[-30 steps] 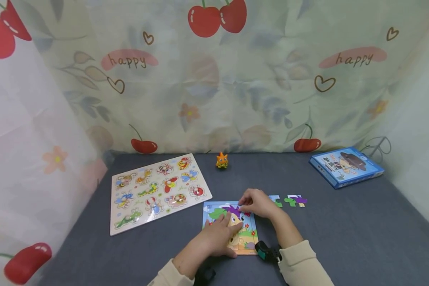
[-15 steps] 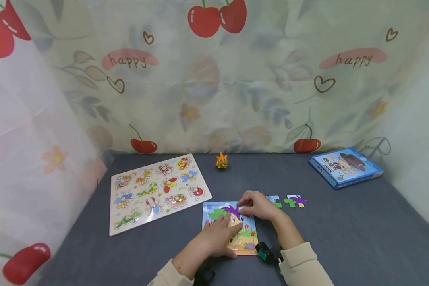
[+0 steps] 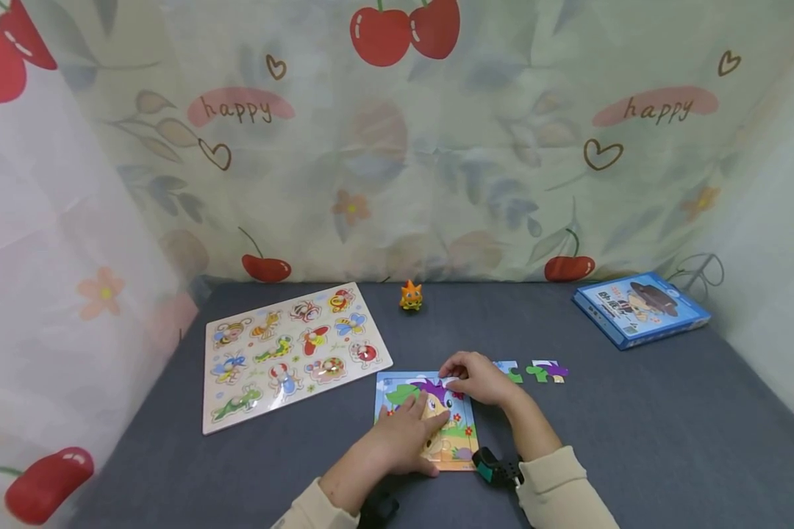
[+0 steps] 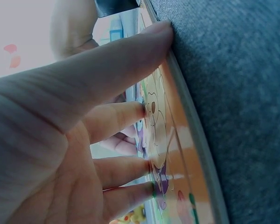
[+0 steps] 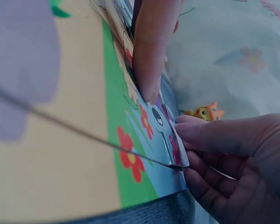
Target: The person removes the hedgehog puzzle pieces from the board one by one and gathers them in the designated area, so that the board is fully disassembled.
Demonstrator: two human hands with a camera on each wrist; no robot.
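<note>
A small framed jigsaw puzzle [image 3: 459, 444] with a purple-haired cartoon figure lies flat on the dark table. Over its left part my left hand [image 3: 400, 441] rests with fingers spread; in the left wrist view its fingertips [image 4: 139, 111] touch the picture and the thumb lies at the near edge. At the puzzle's upper right, my right hand [image 3: 479, 378] pinches a puzzle piece [image 5: 170, 135] between thumb and fingers, seen in the right wrist view. The piece lies at the frame's corner, its far side partly hidden by a left fingertip. Whether it sits flush, I cannot tell.
Loose puzzle pieces [image 3: 548, 371] lie right of my right hand, one group [image 3: 509, 371] partly behind it. A large insect board [image 3: 291, 353] lies at left, a small orange toy [image 3: 410, 296] stands behind, and a blue box [image 3: 642, 308] is at far right.
</note>
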